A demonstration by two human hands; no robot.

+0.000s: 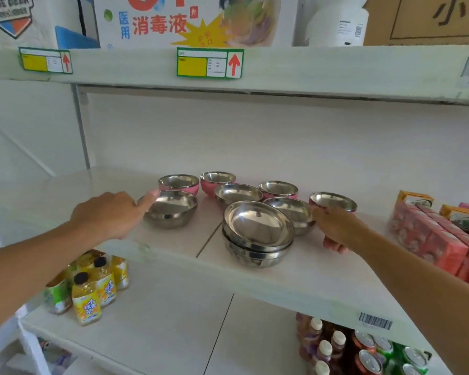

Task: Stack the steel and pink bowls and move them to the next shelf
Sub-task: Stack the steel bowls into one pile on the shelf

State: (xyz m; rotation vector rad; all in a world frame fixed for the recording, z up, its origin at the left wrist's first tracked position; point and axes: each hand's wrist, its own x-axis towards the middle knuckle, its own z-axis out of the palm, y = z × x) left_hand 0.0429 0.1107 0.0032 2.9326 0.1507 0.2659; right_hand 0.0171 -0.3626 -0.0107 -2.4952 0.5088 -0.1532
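Several bowls stand on the middle shelf (173, 247). Pink bowls with steel insides sit at the back (192, 188) (207, 186) (282, 195), and another pink bowl (333, 201) is at the right. Single steel bowls stand at the left (171, 209), centre back (237, 193) and right (290, 212), and a stack of steel bowls (257, 234) is in front. My left hand (111, 215) pinches the left steel bowl's rim with the thumb on top. My right hand (339, 228) touches the lower edge of the right pink bowl, fingers loosely curled, holding nothing.
Pink and orange drink cartons (439, 234) fill the shelf's right end. The lower shelf (173, 315) holds yellow tea bottles (92, 290) at the left, with bottles and cans (363, 350) below right. Boxes (195, 20) stand on the top shelf.
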